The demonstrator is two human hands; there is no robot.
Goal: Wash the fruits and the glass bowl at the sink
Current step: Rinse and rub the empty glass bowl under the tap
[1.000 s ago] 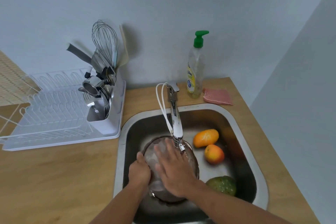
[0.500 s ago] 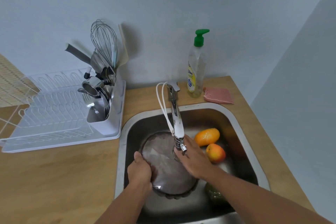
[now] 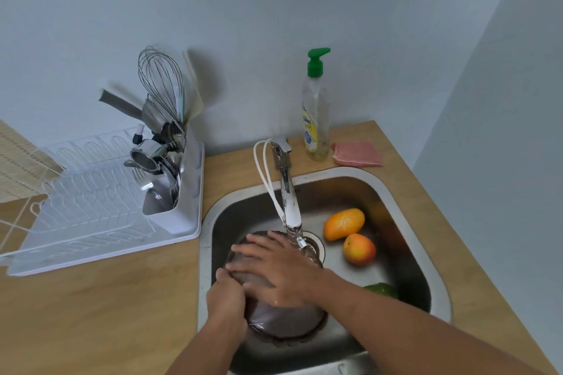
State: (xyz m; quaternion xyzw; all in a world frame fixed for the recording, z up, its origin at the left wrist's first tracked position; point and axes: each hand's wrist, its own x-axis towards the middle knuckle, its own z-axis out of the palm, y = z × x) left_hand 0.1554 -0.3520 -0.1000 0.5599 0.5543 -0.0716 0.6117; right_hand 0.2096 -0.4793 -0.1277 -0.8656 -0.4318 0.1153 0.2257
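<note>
The glass bowl is held tilted inside the steel sink, under the tap. My left hand grips the bowl's left rim. My right hand lies flat on the bowl's surface with fingers spread, covering much of it. An orange mango and a rounder orange-red fruit lie at the sink's right side. A green fruit shows partly behind my right forearm.
A soap bottle with a green pump and a pink cloth stand behind the sink. A white dish rack with a utensil holder sits on the wooden counter to the left. Walls close the back and right.
My right hand slid from the bowl's right edge by the tap leftward across its surface. The left hand kept its grip on the rim, and the bowl shifted slightly.
</note>
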